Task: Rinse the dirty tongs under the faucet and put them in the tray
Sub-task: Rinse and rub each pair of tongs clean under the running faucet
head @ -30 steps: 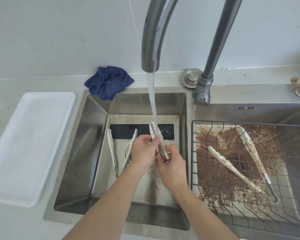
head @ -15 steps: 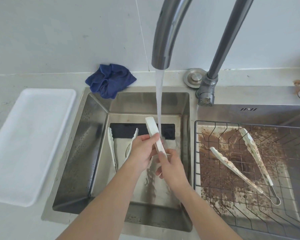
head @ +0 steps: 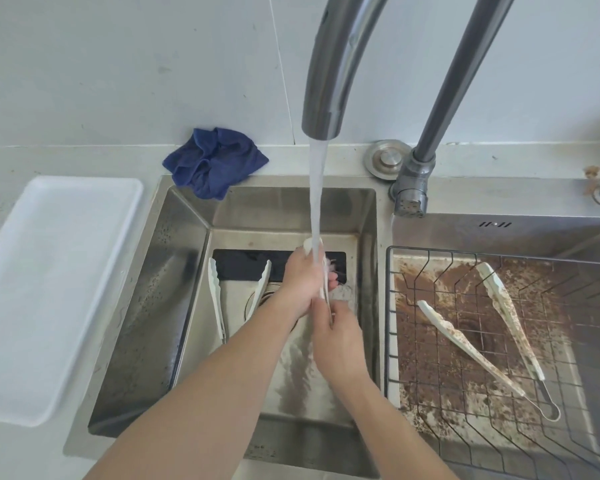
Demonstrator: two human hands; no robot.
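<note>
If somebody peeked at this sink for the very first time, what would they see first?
Probably the water stream pouring from the big faucet in the middle, onto white tongs gripped by the left hand and right hand. Next, the brown mess in the right basin, where dirty tongs lie on a wire rack. A blue cloth sits behind the sink.

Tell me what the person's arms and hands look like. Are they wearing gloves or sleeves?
No gloves and no sleeves show. Both forearms are bare from the bottom edge of the picture up to the hands. The left hand and the right hand are bare too, with no watch, bracelet or ring to be seen. The fingers are partly hidden behind the water, so small things there could be missed.
</note>
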